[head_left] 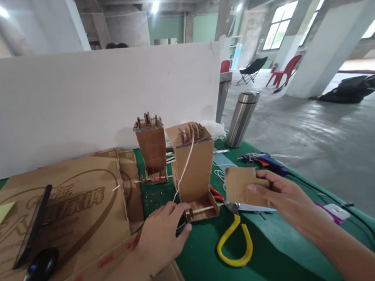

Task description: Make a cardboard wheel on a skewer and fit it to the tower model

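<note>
My right hand (pixel 285 200) pinches a small square piece of cardboard (pixel 241 186) between thumb and fingers, above scissors (pixel 234 248) with yellow and red handles. My left hand (pixel 165 229) rests at the lower left of a cardboard tower (pixel 194 168), its thumb and index finger apart beside the end of the stick axle (pixel 203 210) at the base. Its other fingertips are partly hidden. A white string (pixel 187 162) runs from the discs on top of the tower down to my left hand. Behind stands a second cardboard tower (pixel 152 149), upright.
A steel flask (pixel 243 118) and a glue gun (pixel 266 163) with a black cable are at the right edge of the green table (pixel 209 262). Large cardboard sheets (pixel 81 178) cover the left, bearing a black mouse (pixel 40 269) and a tilted dark flat device (pixel 33 225). A white partition (pixel 75 102) stands behind.
</note>
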Available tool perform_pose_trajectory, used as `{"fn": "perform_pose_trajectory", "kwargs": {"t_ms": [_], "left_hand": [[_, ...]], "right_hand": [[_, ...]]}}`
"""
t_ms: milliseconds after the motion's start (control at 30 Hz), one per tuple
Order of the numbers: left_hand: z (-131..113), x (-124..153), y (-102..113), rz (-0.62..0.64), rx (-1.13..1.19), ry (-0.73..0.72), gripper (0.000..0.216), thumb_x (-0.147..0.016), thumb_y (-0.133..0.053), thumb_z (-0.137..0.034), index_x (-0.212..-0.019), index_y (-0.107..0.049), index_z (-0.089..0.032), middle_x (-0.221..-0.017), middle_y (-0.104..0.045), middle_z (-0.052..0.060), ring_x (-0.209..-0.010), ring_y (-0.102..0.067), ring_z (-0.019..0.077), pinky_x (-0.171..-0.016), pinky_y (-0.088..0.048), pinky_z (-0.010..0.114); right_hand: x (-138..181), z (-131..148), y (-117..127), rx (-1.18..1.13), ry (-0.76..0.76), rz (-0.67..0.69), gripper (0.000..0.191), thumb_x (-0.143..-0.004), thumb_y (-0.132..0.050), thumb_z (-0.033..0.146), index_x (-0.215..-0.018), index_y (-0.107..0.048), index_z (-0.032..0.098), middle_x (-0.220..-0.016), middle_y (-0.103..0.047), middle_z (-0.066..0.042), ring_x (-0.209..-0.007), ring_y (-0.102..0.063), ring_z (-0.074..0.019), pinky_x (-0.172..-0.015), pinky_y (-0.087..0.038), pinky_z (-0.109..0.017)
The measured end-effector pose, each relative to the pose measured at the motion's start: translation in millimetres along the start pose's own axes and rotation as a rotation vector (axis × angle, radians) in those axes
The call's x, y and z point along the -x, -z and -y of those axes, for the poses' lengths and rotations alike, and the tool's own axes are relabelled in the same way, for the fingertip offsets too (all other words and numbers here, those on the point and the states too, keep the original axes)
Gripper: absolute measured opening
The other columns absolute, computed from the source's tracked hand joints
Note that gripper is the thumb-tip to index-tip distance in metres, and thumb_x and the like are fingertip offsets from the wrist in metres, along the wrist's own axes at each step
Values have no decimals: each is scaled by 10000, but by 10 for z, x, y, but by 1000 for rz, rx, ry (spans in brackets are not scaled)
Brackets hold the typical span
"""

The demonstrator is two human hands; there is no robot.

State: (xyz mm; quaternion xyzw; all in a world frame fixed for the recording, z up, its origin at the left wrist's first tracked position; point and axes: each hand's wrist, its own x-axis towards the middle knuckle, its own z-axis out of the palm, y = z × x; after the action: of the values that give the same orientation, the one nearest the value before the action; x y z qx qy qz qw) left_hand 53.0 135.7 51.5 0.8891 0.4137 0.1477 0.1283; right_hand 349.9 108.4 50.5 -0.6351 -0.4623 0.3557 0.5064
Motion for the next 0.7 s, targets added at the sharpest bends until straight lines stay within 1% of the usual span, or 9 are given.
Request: {"fn": "perform_pose_trajectory", "kwargs": {"t_ms": [67,167,300,400,567,700], "left_hand": [[7,-5,-7,-3,-13,11,263,-904,-524,-209,-1165,-547,-225,-1075,-646,56,-949,-649,255,-822,-545,426],[15,-12,-13,-12,-29,34,237,-924,-502,-201,-1155,-546,-227,-1089,-648,50,-955,-653,246,-822,-547,410],[15,-19,-16,-31,-59,67,236,-926,-496,-188,-1153,-550,-222,-1083,-651,55,-948,-655,252,-822,-547,424],[7,-17,-17,-66,-87,84,241,-924,-488,-194,-1156,-551,-212,-1083,-634,74,-979,-630,271,-819,-544,445],[3,-7,-29,-129,-113,57,272,-909,-491,-206,-1176,-542,-209,-1112,-577,92,-1032,-581,275,-809,-546,432],[-22,12,-3,-188,-130,13,273,-909,-482,-230,-1170,-549,-190,-1147,-554,116,-1064,-549,291,-866,-511,456]], "right_hand": [[113,-61,-26,-83,-42,9,464,-709,-754,502,-1060,-632,225,-951,-684,-61,-835,-637,-258,-582,-539,-313],[259,-155,-85,-202,-82,48,459,-726,-762,477,-1095,-651,228,-1036,-684,-78,-905,-643,-274,-660,-563,-344],[458,-213,-148,-313,-158,108,514,-742,-767,453,-1199,-600,287,-1066,-676,-58,-919,-666,-267,-683,-583,-344],[587,-220,-189,-324,-173,161,532,-762,-752,455,-1239,-563,311,-1091,-664,-56,-928,-675,-265,-713,-593,-357],[701,-250,-274,-321,-139,164,480,-759,-747,466,-1185,-596,304,-1048,-675,-53,-913,-674,-264,-729,-588,-363],[759,-293,-308,-306,-103,167,424,-770,-744,452,-1155,-628,317,-983,-677,-29,-880,-668,-236,-715,-570,-312]]}}
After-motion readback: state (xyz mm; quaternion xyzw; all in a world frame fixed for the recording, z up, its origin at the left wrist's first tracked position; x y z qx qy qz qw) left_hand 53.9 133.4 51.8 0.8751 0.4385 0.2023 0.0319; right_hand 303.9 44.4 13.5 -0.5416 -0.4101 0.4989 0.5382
